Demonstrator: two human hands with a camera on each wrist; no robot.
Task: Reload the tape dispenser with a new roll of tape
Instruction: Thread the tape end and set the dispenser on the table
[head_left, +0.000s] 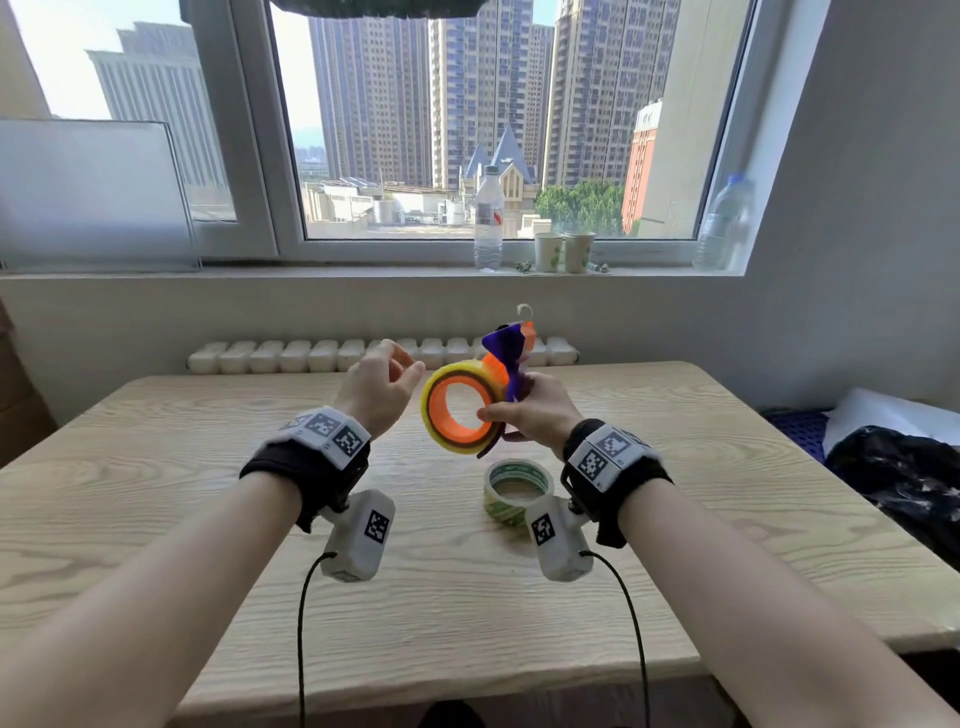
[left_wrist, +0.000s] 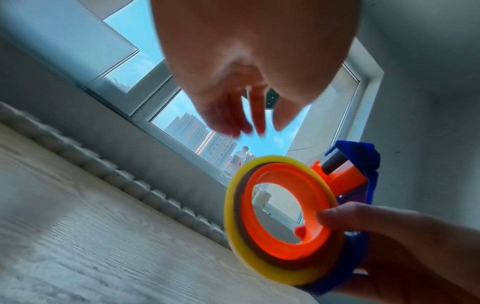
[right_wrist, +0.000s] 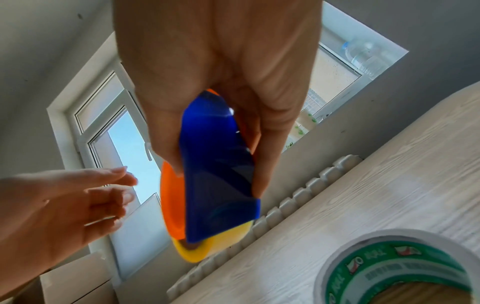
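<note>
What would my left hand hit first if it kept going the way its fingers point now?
Probably the yellow tape roll on the dispenser held by your right hand; your left hand reaches toward its rim, though depth is unclear.

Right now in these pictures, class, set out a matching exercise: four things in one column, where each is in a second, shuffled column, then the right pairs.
1 tape dispenser
2 green tape roll
3 paper cups
4 left hand

A on the windowsill
B lying on the table
C gripped by the right hand
D raised, holding nothing

Pairs: 1-C, 2-B, 3-A, 4-D
</note>
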